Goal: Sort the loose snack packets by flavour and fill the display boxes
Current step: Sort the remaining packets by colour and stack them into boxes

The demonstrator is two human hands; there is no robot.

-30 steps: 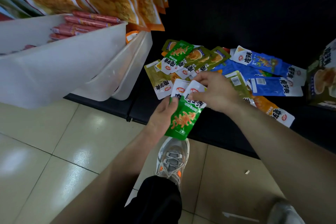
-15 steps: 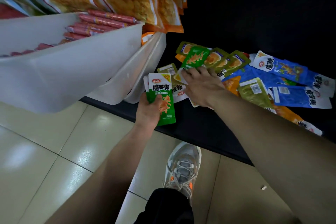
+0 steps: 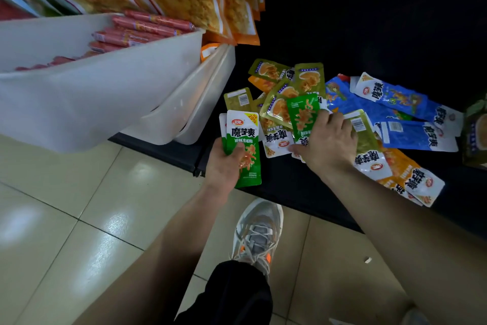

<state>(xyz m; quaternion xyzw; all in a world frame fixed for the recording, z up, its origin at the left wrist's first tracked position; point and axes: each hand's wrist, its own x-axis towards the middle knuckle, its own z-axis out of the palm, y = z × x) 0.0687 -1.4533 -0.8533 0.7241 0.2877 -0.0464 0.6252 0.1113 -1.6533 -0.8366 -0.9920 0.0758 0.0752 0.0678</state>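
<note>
Snack packets (image 3: pixel 395 103) are lying heaped, flat and glossy, on the dark shelf (image 3: pixel 290 190), with big white plastic bins (image 3: pixel 79 108) crowding in from the left. The left hand (image 3: pixel 224 166) is gripping an upright green stack (image 3: pixel 246 137) at the shelf edge, its long axis pointing away. The right hand (image 3: pixel 326 142) is curling its fingers onto a tilted green packet (image 3: pixel 301 113) atop the heap.

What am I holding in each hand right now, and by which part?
Left grip: a stack of green packets, held around its lower half. Right grip: a single green packet on the pile, pinched at its near end.
</note>
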